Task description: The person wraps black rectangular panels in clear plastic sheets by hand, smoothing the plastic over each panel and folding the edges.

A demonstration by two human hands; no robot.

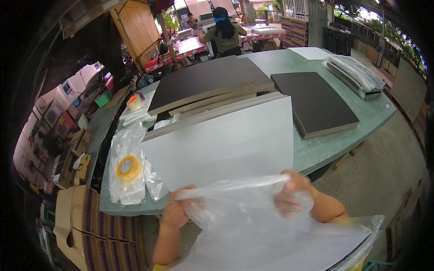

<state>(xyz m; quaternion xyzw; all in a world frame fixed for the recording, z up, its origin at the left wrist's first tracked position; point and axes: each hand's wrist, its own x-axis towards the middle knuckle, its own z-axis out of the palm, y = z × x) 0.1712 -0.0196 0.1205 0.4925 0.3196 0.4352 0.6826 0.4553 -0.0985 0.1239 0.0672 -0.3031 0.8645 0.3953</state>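
Observation:
A clear plastic bag (pixel 244 203) stretches between my two hands in front of the table edge. My left hand (pixel 177 210) is closed on one corner of its top edge. At the opposite corner, my right hand (pixel 294 194) grips the plastic, and some of its fingers show blurred through the film. Inside the lower part of the bag lies a white sheet or board (pixel 289 248), its right edge wrapped in loose plastic. Just beyond my hands, a stack of white boards (pixel 226 140) rests on the green table (pixel 156 208).
A tape roll (pixel 129 169) lies on plastic bags (pixel 121 189) at left, another tape roll (pixel 134 102) behind. Dark boards (pixel 208 81), a dark block (pixel 316 101) and a wrapped stack (pixel 352 74) occupy the table. Cartons (pixel 99 226) stand lower left. A person (pixel 224 36) sits beyond.

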